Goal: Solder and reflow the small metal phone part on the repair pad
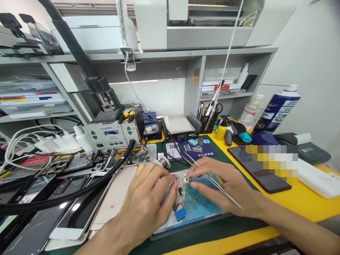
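A small, shiny metal part (pixel 187 178) is held between the two hands, just over a blue pad (pixel 202 203). Its thin end is pinched by the fingertips of the left hand (pixel 151 194), and its wider, boxy end is pinched by the thumb and a finger of the right hand (pixel 228 184). Long, smooth metal tweezers (pixel 214 182) are also held in the right hand, slanted across it. The part is silver and bumpy; its finer bits are too small to be made out.

A little blue block (pixel 180 214) is seen on the pad, near its front edge. The pad is laid on a flat green mat (pixel 220 230), by which the yellow tabletop (pixel 305 205) is partly covered. On the left, a smooth gold phone back (pixel 114 200) is seen beside the left hand, and a bendy black hose (pixel 87 193) is stretched over more phones. Some room is left between the right arm and a glossy dark phone (pixel 252 173). At the back, the tabletop is bordered by a gray shelf (pixel 162 55).
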Demonstrator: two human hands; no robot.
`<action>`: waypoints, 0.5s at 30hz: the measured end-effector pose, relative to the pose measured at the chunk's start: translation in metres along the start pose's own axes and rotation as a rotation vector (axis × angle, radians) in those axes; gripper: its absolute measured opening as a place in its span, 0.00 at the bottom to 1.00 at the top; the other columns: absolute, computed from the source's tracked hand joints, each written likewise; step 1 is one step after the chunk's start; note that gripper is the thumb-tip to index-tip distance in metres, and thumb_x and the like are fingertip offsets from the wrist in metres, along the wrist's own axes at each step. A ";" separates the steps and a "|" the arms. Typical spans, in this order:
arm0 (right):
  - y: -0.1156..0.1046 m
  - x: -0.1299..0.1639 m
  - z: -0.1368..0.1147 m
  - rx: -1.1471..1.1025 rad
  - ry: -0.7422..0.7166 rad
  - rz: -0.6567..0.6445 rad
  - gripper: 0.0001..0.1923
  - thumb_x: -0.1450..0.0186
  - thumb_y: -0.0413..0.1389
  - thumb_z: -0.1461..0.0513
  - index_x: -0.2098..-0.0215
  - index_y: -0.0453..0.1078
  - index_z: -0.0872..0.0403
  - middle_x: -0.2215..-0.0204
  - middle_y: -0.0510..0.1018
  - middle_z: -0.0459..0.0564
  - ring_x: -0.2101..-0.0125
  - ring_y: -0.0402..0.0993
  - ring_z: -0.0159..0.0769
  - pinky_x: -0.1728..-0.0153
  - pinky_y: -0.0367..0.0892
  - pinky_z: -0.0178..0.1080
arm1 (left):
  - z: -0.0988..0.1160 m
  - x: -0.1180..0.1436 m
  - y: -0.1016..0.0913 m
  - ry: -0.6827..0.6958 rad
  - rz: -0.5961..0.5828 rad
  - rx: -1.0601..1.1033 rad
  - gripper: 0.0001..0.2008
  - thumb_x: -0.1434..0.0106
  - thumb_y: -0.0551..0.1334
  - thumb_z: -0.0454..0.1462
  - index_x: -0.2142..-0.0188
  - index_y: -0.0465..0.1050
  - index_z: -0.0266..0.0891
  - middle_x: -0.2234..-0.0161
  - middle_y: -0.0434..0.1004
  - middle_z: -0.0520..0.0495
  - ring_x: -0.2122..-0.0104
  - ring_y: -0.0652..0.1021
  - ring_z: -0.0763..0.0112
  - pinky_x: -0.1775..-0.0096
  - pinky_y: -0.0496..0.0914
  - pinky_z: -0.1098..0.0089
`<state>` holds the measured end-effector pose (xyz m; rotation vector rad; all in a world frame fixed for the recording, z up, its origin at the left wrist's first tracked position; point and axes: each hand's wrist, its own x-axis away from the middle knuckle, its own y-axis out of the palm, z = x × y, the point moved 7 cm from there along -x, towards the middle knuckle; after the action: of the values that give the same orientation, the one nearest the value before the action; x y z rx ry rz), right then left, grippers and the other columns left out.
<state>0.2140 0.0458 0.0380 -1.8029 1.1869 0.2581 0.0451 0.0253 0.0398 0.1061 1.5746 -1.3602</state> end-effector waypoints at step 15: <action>0.001 0.002 0.006 -0.047 0.084 -0.012 0.11 0.32 0.61 0.66 0.52 0.73 0.51 0.59 0.80 0.50 0.60 0.77 0.37 0.57 0.71 0.40 | -0.001 0.003 0.000 -0.018 -0.004 0.035 0.06 0.34 0.62 0.28 0.59 0.75 0.35 0.65 0.75 0.42 0.64 0.71 0.62 0.63 0.62 0.59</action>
<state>0.2161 0.0493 0.0334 -1.8772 1.2369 0.2061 0.0429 0.0245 0.0376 0.1117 1.5375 -1.3889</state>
